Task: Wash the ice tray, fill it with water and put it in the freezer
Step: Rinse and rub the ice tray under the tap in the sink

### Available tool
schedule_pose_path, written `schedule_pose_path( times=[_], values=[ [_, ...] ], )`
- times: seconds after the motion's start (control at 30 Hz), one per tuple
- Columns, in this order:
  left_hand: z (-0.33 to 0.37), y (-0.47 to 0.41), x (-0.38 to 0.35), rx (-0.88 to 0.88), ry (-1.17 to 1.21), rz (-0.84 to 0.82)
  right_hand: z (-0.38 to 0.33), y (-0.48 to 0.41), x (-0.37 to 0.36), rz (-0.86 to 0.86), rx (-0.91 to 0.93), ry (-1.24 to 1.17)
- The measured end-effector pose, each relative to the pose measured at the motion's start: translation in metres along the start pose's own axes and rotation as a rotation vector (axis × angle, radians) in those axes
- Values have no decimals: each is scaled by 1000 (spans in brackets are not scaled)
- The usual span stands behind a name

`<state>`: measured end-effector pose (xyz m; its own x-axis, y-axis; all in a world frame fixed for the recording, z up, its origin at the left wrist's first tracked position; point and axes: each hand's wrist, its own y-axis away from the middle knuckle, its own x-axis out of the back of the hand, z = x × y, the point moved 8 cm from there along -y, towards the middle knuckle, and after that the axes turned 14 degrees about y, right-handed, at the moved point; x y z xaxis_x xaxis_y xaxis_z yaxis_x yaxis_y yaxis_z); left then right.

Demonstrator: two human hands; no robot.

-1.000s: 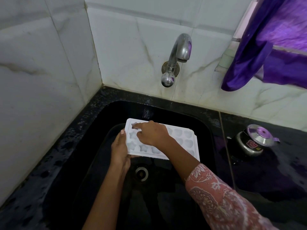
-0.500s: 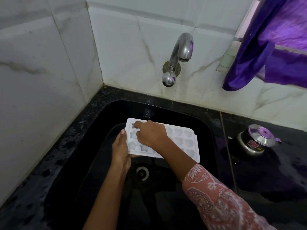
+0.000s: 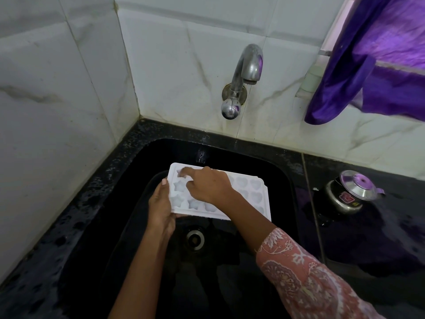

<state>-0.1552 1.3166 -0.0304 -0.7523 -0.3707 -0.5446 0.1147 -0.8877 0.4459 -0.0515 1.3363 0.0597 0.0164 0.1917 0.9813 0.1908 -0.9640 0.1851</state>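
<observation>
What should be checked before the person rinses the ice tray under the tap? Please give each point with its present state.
1. The ice tray is held over the sink: ok.
2. The left hand grips the tray's left edge: ok.
3. The right hand touches the star cells: ok.
4. Water runs from the tap: not ok, no stream visible.
5. The drain is uncovered: ok.
6. The tray is already clean: cannot tell.

Single head view, facing down, close above sink (image 3: pixel 253 157), edges seemingly warped
</observation>
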Motion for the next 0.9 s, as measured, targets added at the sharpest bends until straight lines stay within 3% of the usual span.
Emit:
schedule_pose_path(
  times=[0.17, 0.5, 0.9],
  values=[
    [4, -3, 5, 3, 9, -3, 31, 31, 10, 108, -121, -87],
    [11, -2, 7, -7, -14, -15, 110, 100, -6, 102, -421, 45],
    [12, 4, 9, 3, 0, -15, 111, 102, -14, -20, -403, -34]
  ],
)
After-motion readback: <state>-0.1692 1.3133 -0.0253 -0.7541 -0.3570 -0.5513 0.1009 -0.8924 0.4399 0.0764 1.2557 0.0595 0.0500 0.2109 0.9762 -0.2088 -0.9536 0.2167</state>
